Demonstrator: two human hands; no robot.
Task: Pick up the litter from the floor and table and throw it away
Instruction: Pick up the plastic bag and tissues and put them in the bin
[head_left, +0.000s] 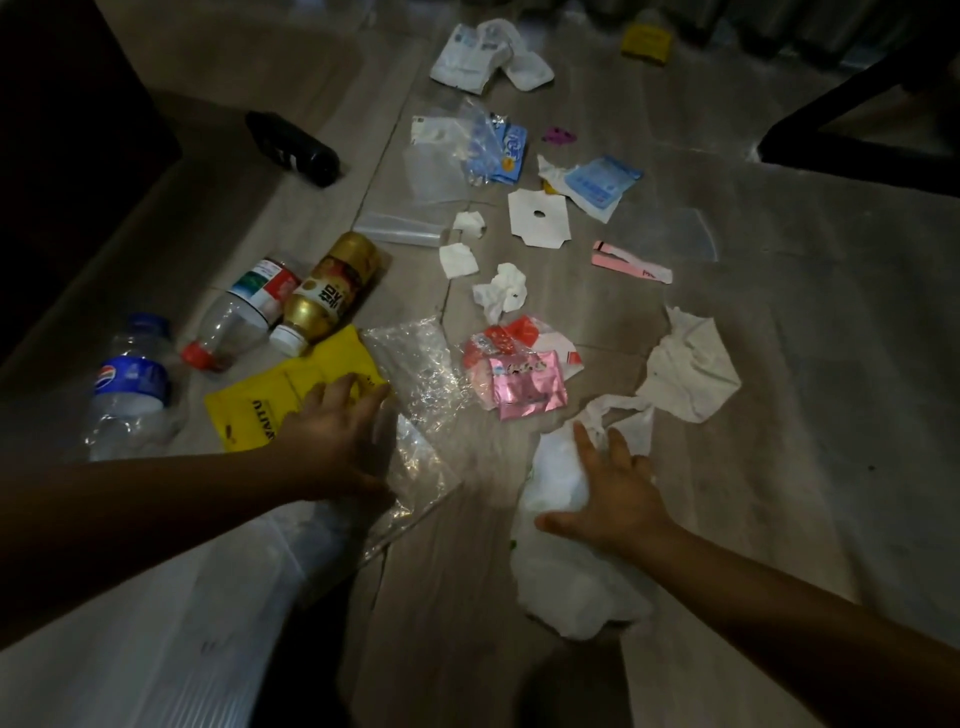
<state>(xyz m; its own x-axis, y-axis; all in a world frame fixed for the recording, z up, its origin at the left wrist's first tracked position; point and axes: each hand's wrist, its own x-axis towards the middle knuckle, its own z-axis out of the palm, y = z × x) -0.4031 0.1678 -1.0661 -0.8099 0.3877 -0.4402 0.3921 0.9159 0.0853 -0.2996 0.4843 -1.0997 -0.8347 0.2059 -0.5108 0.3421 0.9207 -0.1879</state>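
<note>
Downward, head view. Litter lay scattered across a grey wood-look floor (779, 338) in dim light. The left hand (337, 431) was spread flat, fingers straight and apart and closed on nothing, its tips on a yellow packet (260, 415) and its palm over a crinkled clear plastic bag (421, 374). The right hand (615, 493) was likewise unclenched, fingers splayed, resting on a soft white plastic bag (561, 571); just beyond its fingertips trailed a large twisted tissue (691, 369). Between the two hands, farther out, lay a shiny pink wrapper (524, 387) touching a torn red-and-white wrapper (511, 332), and beyond these a crumpled tissue ball (501, 291). To the left were four bottles: a clear blue-labelled bottle (130, 384); a clear red-capped bottle (234, 322) and a gold bottle (332, 291) lying side by side, the latter's white cap at the edge of the yellow packet; and, well apart, a black bottle (293, 148) on its side. Toward the middle were two small tissue scraps (458, 260), a flat white card (537, 218) with a round hole, a clear plastic strip (400, 228) and a pink paper strip (628, 262). Farther off lay a pale blue packet (600, 182), a blue-and-white wrapper (504, 150) beside clear film, a purple scrap (558, 136) and a crumpled white bag (483, 54). A small yellow object (645, 44) sat at the far edge; its kind could not be told. Dark furniture (857, 135) stood at the upper right.
</note>
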